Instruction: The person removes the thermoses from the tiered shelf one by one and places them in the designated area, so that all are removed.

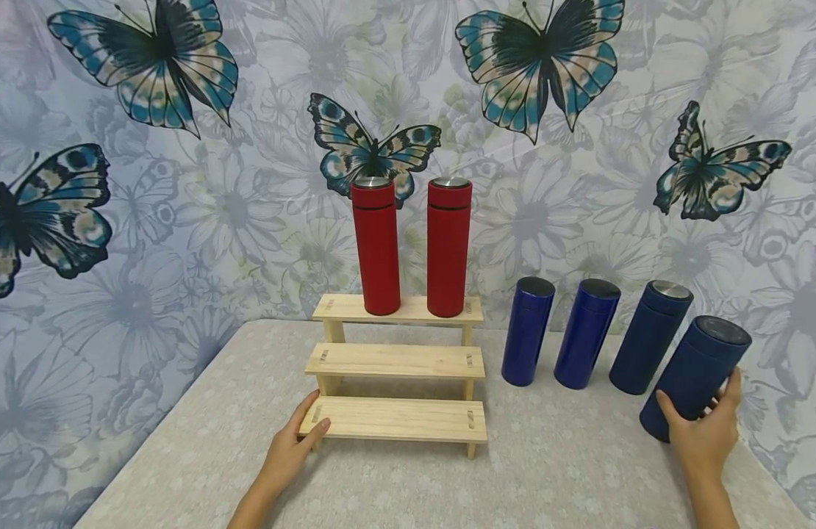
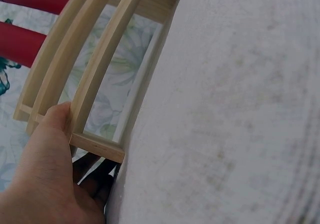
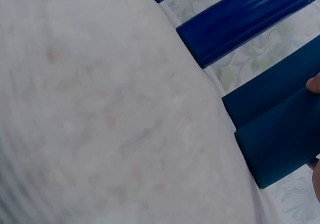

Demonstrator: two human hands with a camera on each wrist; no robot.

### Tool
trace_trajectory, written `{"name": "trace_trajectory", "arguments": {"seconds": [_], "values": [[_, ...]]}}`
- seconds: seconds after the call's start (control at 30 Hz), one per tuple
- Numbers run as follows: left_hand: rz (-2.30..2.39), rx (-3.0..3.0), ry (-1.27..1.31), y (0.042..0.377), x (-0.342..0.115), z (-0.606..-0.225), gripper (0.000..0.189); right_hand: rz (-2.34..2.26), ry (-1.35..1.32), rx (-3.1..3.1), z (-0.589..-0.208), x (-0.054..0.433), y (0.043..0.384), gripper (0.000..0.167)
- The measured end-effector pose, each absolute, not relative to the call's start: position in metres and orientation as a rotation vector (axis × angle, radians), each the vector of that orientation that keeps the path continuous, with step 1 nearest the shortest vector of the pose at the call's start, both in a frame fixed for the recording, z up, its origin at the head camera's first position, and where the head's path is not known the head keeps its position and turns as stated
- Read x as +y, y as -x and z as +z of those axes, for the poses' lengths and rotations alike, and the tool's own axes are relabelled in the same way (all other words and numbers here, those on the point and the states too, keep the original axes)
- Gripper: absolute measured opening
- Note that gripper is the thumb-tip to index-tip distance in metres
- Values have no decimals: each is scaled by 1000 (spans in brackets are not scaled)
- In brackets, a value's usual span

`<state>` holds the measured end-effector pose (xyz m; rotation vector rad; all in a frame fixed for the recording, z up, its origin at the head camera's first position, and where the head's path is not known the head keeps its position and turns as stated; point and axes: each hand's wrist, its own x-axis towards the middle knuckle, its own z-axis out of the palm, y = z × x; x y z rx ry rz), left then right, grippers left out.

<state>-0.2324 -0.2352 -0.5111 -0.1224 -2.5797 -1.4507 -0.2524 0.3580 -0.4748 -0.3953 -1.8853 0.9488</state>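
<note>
A stepped wooden stand (image 1: pixel 395 361) with three shelves stands mid-table. My left hand (image 1: pixel 282 459) grips the left end of its lowest shelf, thumb on top; in the left wrist view the other fingers bend round the shelf's end leg (image 2: pixel 97 147). At the far right, my right hand (image 1: pixel 706 437) holds a dark navy thermos flask (image 1: pixel 695 371), thumb on the near side and fingers partly hidden behind it. The flask appears slightly tilted, its base at or close to the tabletop. Beside it stands a second navy flask (image 1: pixel 649 338) with a silver lid top.
Two red flasks (image 1: pixel 380 253) with silver tops stand on the stand's top shelf. Two glossy blue flasks (image 1: pixel 527 334) stand upright between the stand and the navy ones. A pale patterned cloth (image 1: pixel 203 433) covers the table; a butterfly-print backdrop (image 1: pixel 262 184) hangs behind.
</note>
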Motion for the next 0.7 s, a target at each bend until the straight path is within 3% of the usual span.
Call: {"name": "trace_trajectory", "arguments": {"seconds": [0.7], "values": [[-1459, -2579, 142, 235, -235, -513, 65, 898, 402, -1888, -481, 359, 255, 104]]}}
